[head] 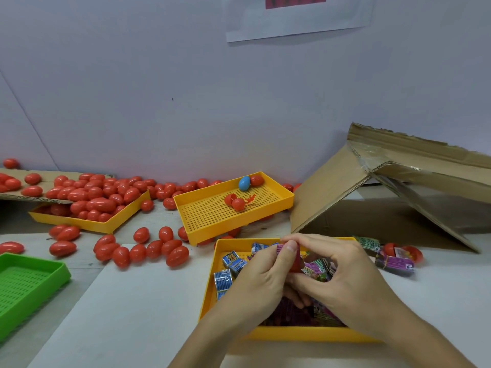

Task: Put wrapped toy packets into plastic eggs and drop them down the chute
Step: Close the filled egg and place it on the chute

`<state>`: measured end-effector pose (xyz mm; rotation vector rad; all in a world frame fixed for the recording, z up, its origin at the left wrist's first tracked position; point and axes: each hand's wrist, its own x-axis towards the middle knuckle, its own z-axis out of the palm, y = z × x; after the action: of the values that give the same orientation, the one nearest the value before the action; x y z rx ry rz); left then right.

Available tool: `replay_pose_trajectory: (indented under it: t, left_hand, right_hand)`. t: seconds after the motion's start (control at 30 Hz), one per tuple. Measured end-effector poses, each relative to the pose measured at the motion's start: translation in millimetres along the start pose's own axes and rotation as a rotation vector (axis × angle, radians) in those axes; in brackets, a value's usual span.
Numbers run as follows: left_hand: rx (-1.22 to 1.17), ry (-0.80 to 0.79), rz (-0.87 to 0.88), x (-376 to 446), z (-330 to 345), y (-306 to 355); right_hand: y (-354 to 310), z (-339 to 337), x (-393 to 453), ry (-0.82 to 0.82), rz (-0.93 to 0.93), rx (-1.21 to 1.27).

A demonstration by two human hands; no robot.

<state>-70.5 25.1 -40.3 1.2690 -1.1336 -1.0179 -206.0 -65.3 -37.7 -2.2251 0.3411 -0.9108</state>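
Note:
Both hands meet over the near yellow tray (292, 334), which holds several blue and purple wrapped toy packets (233, 264). My left hand (260, 277) and my right hand (342, 277) together grip a red plastic egg (297, 264), with a purple packet (281, 248) sticking out by my left thumb. My fingers hide most of the egg. The cardboard chute (372, 181) rises at the right, behind the tray.
Loose red eggs (148, 251) lie across the table's left and middle. A yellow tray (87, 208) heaped with eggs stands far left. Another yellow tray (212, 216) carries a blue egg (244, 183) and an open red egg. A green tray (29, 288) is near left. An open egg and packets (396, 261) lie at the right.

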Motion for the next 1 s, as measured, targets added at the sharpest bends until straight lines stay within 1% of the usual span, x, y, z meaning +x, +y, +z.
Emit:
replay_pose_trajectory:
  t: [0.13,0.37,0.53,0.73,0.83,1.0]
  left_hand:
    - [0.032,-0.008,-0.023,0.2,-0.6,1.5]
    - [0.066,-0.046,-0.048,0.7,-1.8,0.8]
    - [0.021,0.003,-0.022,-0.2,-1.5,0.7]
    - [-0.059,-0.033,-0.028,-2.8,0.4,4.3]
    - [-0.055,-0.005,-0.031,-1.2,0.8,4.5]
    - [-0.105,0.115,-0.014,2.4,-2.7,2.3]
  right_hand:
    - [-3.6,-1.9,1.9,-0.021,0.004,0.046]
    - [-0.7,-5.5,2.0,-0.029,-0.006,0.045]
    - [-1.2,-3.3,2.0,-0.024,-0.001,0.021]
    - [4.7,-4.4,0.5,0.035,0.033,-0.046]
    - [1.3,-2.8,1.4,0.04,0.032,-0.056]
    - [-0.5,-1.5,2.1,0.066,0.043,-0.057]
